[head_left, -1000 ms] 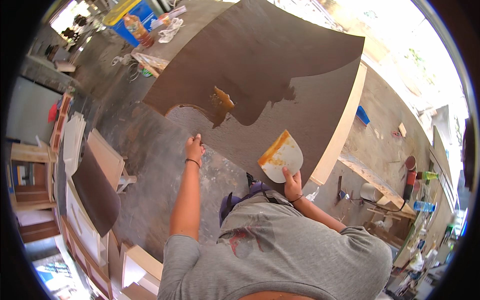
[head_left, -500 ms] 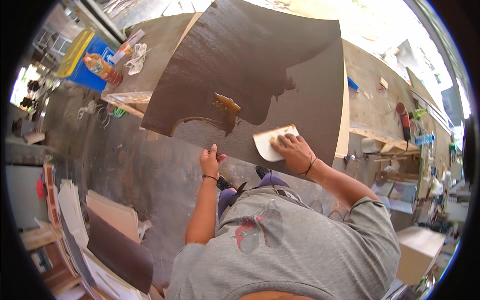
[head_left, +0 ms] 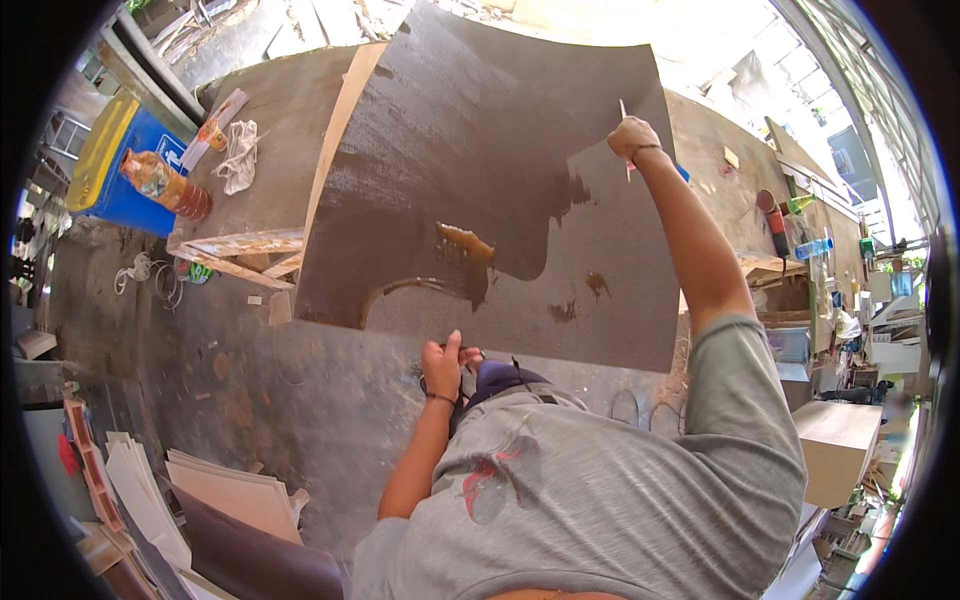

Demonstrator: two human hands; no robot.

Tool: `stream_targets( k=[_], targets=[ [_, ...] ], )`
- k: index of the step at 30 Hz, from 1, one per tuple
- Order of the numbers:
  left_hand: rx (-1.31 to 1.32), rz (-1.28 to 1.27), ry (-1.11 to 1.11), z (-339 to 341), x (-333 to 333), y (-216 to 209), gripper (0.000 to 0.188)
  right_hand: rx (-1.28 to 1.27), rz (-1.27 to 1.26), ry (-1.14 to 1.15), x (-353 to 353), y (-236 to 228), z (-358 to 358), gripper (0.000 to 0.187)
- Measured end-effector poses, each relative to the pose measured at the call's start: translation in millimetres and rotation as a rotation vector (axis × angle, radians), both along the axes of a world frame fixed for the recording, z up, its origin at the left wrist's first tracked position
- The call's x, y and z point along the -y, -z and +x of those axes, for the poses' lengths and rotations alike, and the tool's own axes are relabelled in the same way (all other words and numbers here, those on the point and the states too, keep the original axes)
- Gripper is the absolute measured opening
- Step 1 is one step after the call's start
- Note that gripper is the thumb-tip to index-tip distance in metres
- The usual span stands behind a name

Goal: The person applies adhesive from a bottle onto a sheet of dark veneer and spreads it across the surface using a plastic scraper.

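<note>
A large dark brown sheet [head_left: 620,260] lies before me with its near edge toward my body. Wet brown coating covers much of its left and far part, and a thick amber glue-like puddle [head_left: 465,245] sits left of centre. My right hand [head_left: 634,137] is closed on a white flat spreader [head_left: 622,108], seen nearly edge-on over the sheet's far right side. Close to the near edge is my left hand [head_left: 442,366], thumb stretched up and fingers partly bent, with nothing visible in it; whether it touches the edge I cannot tell.
On the bench [head_left: 270,100] at left stand a bottle of reddish-brown liquid [head_left: 170,185] and a crumpled white cloth [head_left: 238,158]. Beyond is a blue bin with yellow lid [head_left: 130,150]. A red-and-black power tool [head_left: 773,222] lies at right. Boards [head_left: 230,490] lean at lower left.
My right hand has carried the spreader from the sheet's near edge to its far right side. Small amber smears now show where it was. My left hand stays near the front edge.
</note>
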State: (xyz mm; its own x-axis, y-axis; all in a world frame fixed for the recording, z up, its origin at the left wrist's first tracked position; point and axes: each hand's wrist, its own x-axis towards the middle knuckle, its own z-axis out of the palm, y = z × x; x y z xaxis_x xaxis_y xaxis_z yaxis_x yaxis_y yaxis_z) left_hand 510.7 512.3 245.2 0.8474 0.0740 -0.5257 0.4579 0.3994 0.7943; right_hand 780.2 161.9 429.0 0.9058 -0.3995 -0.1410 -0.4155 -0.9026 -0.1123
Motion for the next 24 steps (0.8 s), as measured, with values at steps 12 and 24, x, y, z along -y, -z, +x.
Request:
stream_targets(
  k=[12,24],
  targets=[
    [-0.099,-0.096,0.1,-3.7,-11.5,-3.1,0.026,-0.17,-0.091,0.076,9.7,91.2,183.0,0.064],
    [-0.179,-0.191,0.125,4.3,-17.0,-8.5,0.017,-0.271,0.012,-0.847,-55.3,75.3,157.6,0.053]
  ],
)
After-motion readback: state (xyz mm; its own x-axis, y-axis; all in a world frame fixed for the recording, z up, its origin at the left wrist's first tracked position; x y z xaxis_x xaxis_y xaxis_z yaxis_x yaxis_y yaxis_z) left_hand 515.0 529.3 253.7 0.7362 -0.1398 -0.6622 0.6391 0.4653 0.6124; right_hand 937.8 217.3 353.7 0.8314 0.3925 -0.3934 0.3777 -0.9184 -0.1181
